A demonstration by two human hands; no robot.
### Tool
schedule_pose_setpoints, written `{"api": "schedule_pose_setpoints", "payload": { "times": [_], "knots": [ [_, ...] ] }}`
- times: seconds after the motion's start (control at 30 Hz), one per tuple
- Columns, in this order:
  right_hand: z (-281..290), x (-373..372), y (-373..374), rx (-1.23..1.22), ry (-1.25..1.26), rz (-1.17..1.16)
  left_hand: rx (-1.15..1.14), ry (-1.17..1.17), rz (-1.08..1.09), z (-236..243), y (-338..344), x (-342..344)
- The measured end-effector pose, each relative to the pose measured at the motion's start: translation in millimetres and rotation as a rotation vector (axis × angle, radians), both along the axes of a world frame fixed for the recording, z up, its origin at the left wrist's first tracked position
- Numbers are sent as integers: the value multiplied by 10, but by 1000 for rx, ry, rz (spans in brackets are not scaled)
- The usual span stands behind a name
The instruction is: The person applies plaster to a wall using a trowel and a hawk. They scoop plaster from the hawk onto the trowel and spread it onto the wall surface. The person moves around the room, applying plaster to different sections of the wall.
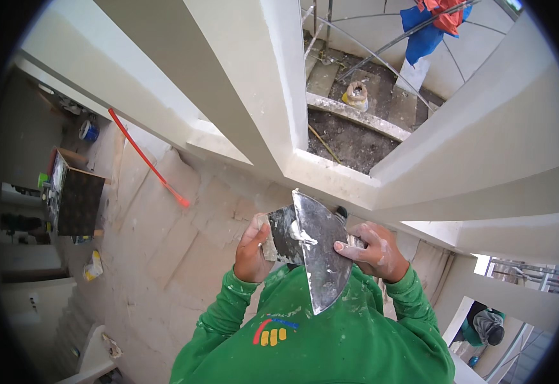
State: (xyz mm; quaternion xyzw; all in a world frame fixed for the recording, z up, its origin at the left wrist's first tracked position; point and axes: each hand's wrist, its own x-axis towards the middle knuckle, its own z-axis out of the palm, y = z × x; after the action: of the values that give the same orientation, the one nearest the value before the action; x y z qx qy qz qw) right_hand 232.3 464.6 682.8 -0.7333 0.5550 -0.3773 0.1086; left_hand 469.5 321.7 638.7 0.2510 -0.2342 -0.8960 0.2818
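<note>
In front of my chest, my right hand is closed around the short handle of a wide putty knife. Its grey blade is fan-shaped, with a long straight edge turned to the left. My left hand grips the outer side of a dark, smeared rectangular plate, possibly another scraper blade. The knife's straight edge lies across the plate and covers its right part. A lump of white putty sits where the two meet. White smears mark the fingers of both hands.
Pale wall posts and a sill frame an opening ahead, with scaffold bars and an open bag beyond. A red tube crosses the dusty floor's left side, near a dark box and bucket. Another person is at lower right.
</note>
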Motion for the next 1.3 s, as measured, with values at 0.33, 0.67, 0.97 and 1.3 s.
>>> {"api": "schedule_pose_setpoints", "payload": {
  "times": [0.33, 0.67, 0.97, 1.3],
  "knots": [
    [-503, -163, 159, 213, -160, -148, -151, -26, 364, 418, -94, 515],
    [-793, 625, -355, 488, -1216, -434, 65, 63, -444, -456, 496, -89],
    [-1194, 883, -364, 678, -1282, 66, -8, 44, 84, -406, 353, 165],
    [-983, 1422, -862, 581, -1276, 34, -287, -334, 897, -287, 312, 30]
  ]
}}
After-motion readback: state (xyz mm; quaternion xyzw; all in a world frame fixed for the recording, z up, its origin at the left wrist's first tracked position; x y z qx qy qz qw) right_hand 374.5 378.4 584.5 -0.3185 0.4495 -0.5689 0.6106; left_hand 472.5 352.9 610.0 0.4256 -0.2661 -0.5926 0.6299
